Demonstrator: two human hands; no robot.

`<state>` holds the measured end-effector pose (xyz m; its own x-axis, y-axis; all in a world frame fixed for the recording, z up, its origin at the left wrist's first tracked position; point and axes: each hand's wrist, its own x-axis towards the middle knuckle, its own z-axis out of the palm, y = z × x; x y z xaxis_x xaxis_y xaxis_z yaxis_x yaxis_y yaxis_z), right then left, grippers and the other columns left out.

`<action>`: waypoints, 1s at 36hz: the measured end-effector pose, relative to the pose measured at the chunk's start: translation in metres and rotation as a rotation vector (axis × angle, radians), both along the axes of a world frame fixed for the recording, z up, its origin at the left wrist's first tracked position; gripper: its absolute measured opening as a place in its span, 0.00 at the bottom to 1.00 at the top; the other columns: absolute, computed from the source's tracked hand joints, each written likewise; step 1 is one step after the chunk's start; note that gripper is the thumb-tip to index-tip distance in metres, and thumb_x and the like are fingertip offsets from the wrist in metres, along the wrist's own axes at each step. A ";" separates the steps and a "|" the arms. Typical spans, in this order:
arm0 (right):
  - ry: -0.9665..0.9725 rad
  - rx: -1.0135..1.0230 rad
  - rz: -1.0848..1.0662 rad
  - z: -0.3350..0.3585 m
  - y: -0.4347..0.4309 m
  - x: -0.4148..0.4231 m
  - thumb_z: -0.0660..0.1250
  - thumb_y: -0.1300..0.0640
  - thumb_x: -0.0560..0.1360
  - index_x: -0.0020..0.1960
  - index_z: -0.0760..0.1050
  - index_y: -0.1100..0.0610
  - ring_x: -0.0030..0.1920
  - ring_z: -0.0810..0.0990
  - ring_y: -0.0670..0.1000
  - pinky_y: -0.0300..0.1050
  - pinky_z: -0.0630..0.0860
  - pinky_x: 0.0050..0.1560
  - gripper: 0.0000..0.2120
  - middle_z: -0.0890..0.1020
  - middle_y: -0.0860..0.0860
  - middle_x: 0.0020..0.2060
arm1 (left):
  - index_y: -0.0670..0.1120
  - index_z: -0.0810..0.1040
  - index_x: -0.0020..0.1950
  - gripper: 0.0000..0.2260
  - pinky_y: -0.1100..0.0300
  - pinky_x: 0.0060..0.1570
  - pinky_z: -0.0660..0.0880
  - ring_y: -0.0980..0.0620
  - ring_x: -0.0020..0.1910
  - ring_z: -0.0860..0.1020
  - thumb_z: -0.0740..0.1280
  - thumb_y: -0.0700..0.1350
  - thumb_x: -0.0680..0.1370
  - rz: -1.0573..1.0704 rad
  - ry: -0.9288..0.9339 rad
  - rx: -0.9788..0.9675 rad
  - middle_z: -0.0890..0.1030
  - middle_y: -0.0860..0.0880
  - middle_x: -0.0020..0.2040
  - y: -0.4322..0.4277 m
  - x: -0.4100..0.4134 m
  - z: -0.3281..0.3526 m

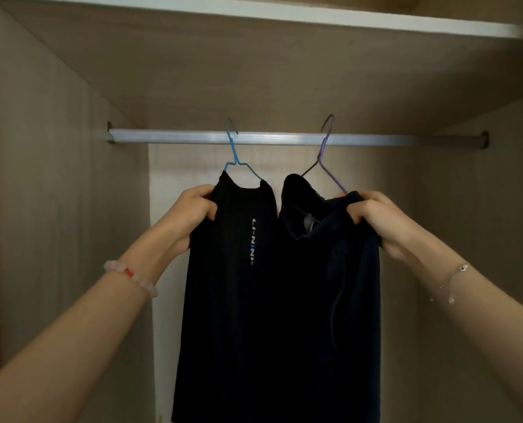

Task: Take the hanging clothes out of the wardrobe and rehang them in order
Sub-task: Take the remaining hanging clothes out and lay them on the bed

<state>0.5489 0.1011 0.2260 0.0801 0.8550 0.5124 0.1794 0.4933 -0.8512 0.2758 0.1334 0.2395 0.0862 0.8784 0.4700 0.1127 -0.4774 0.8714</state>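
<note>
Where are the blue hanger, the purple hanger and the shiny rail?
blue hanger (232, 148), head view, neck below the rail
purple hanger (322, 151), head view, neck below the rail
rail (174, 136), head view, bare left stretch

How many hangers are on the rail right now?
2: a blue hanger left of centre on the rail, a purple hanger to its right. Nothing suggests a hidden third.

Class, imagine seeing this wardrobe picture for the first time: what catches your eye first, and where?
Two dark garments hang at centre from the silver rail: a lettered top on a blue hanger, a navy garment on a purple hanger. The left hand grips the lettered top's shoulder; the right hand grips the navy garment's.
</note>
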 end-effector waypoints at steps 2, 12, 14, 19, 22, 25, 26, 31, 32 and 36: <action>0.047 -0.047 0.054 -0.021 -0.011 -0.004 0.55 0.68 0.58 0.46 0.76 0.62 0.31 0.75 0.51 0.37 0.70 0.29 0.19 0.76 0.51 0.29 | 0.45 0.80 0.52 0.25 0.57 0.39 0.77 0.46 0.44 0.78 0.52 0.27 0.66 -0.022 -0.021 -0.028 0.79 0.42 0.46 -0.007 0.002 -0.020; 0.185 -0.284 0.141 -0.167 -0.067 -0.003 0.60 0.68 0.61 0.48 0.77 0.61 0.31 0.80 0.50 0.37 0.75 0.28 0.17 0.80 0.54 0.32 | 0.49 0.80 0.51 0.25 0.61 0.34 0.77 0.44 0.43 0.80 0.53 0.26 0.69 -0.152 -0.185 -0.335 0.82 0.42 0.45 -0.043 -0.002 -0.168; 0.178 -0.358 0.126 -0.194 -0.080 0.002 0.60 0.71 0.69 0.50 0.78 0.60 0.31 0.81 0.51 0.37 0.76 0.28 0.14 0.81 0.56 0.34 | 0.49 0.81 0.51 0.26 0.62 0.34 0.77 0.46 0.41 0.81 0.54 0.25 0.69 -0.151 -0.192 -0.376 0.84 0.44 0.42 -0.056 -0.004 -0.197; 0.215 -0.509 0.120 -0.248 -0.115 0.009 0.61 0.71 0.72 0.50 0.78 0.59 0.33 0.82 0.53 0.35 0.76 0.29 0.13 0.81 0.58 0.37 | 0.55 0.83 0.48 0.27 0.60 0.37 0.75 0.44 0.45 0.79 0.56 0.25 0.71 -0.229 -0.166 -0.505 0.86 0.48 0.45 -0.085 -0.013 -0.258; 0.227 -0.560 0.081 -0.272 -0.134 0.012 0.61 0.73 0.71 0.49 0.79 0.59 0.32 0.81 0.50 0.32 0.74 0.29 0.14 0.82 0.55 0.35 | 0.56 0.84 0.45 0.28 0.64 0.32 0.74 0.43 0.45 0.76 0.56 0.25 0.71 -0.228 -0.187 -0.602 0.86 0.47 0.44 -0.095 -0.016 -0.281; 0.236 -0.597 0.020 -0.285 -0.153 0.006 0.62 0.73 0.71 0.51 0.77 0.61 0.32 0.80 0.49 0.32 0.74 0.29 0.13 0.81 0.55 0.35 | 0.55 0.83 0.47 0.28 0.64 0.34 0.75 0.49 0.40 0.81 0.56 0.24 0.70 -0.212 -0.186 -0.611 0.86 0.47 0.43 -0.102 -0.016 -0.295; 0.253 -0.596 0.009 -0.287 -0.159 0.004 0.65 0.72 0.70 0.51 0.77 0.61 0.32 0.80 0.49 0.32 0.74 0.29 0.13 0.80 0.56 0.35 | 0.55 0.83 0.46 0.28 0.65 0.34 0.76 0.52 0.38 0.82 0.56 0.24 0.70 -0.220 -0.183 -0.607 0.86 0.49 0.42 -0.104 -0.017 -0.298; 0.265 -0.588 -0.100 -0.298 -0.183 -0.021 0.82 0.42 0.42 0.49 0.81 0.54 0.35 0.82 0.52 0.35 0.76 0.33 0.37 0.83 0.57 0.38 | 0.55 0.80 0.53 0.26 0.57 0.45 0.75 0.54 0.44 0.84 0.58 0.26 0.72 -0.308 -0.170 -0.675 0.86 0.53 0.46 -0.107 -0.026 -0.311; 0.242 -0.566 -0.145 -0.301 -0.187 -0.027 0.82 0.43 0.46 0.49 0.82 0.54 0.36 0.82 0.52 0.35 0.77 0.33 0.34 0.83 0.57 0.39 | 0.56 0.80 0.54 0.26 0.55 0.47 0.75 0.53 0.46 0.84 0.59 0.26 0.73 -0.317 -0.157 -0.682 0.86 0.53 0.48 -0.108 -0.028 -0.314; 0.209 -0.534 -0.293 -0.312 -0.205 -0.063 0.67 0.68 0.71 0.52 0.80 0.57 0.36 0.84 0.51 0.38 0.78 0.34 0.12 0.84 0.57 0.39 | 0.57 0.81 0.52 0.25 0.52 0.50 0.76 0.51 0.47 0.84 0.60 0.27 0.73 -0.344 -0.123 -0.661 0.86 0.51 0.48 -0.117 -0.034 -0.324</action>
<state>0.4862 -0.1043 -0.0860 0.4014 0.9155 -0.0292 0.0465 -0.0522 -0.9976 0.2417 0.0167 -0.0849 0.3871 0.9139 -0.1220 -0.0652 0.1591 0.9851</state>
